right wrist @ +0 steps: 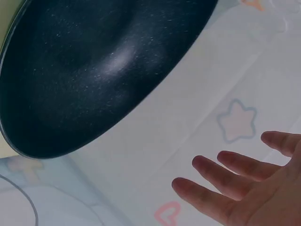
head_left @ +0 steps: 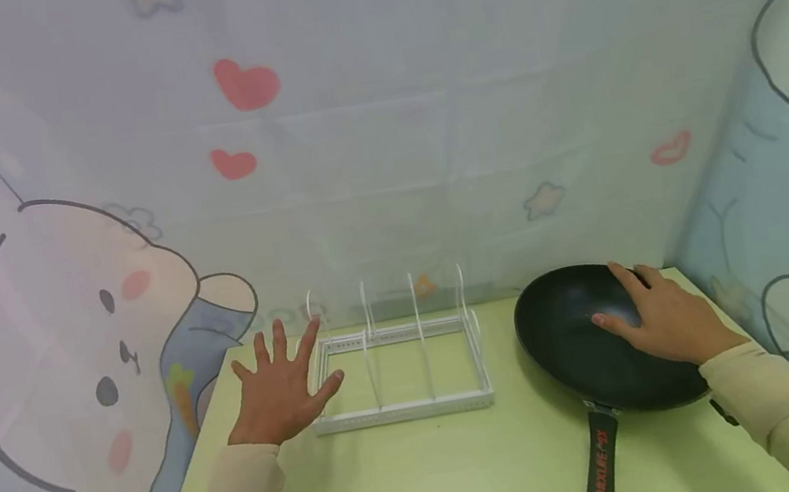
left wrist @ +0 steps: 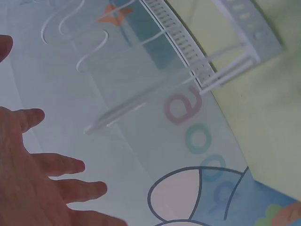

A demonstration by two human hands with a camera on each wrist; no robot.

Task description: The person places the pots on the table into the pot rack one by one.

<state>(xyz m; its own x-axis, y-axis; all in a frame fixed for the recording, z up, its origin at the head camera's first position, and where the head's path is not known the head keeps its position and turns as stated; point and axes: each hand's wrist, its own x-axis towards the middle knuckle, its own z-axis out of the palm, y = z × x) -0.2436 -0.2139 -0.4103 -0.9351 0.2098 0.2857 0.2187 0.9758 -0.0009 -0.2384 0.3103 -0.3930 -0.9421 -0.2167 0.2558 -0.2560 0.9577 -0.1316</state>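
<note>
My left hand [head_left: 280, 388], fingers spread, hovers at the left end of a white wire rack [head_left: 406, 414] with upright loops. In the left wrist view that hand [left wrist: 42, 174] shows several straight fingers, nothing between them, and the rack [left wrist: 181, 40] lies beyond. A black frying pan [head_left: 567, 339] sits on the table at the right, its handle [head_left: 601, 465] pointing toward me. My right hand [head_left: 669, 317] is over the pan's right side with fingers extended. The right wrist view shows this hand [right wrist: 249, 183] apart from the pan [right wrist: 94, 80], holding nothing.
The pale green table [head_left: 427, 477] ends at a printed cloth backdrop [head_left: 375, 215] close behind the rack and pan. Cloth with cartoon figures also hangs along the left and right sides. A small dark part [head_left: 724, 411] juts from the pan's right, beside the right sleeve [head_left: 780, 402].
</note>
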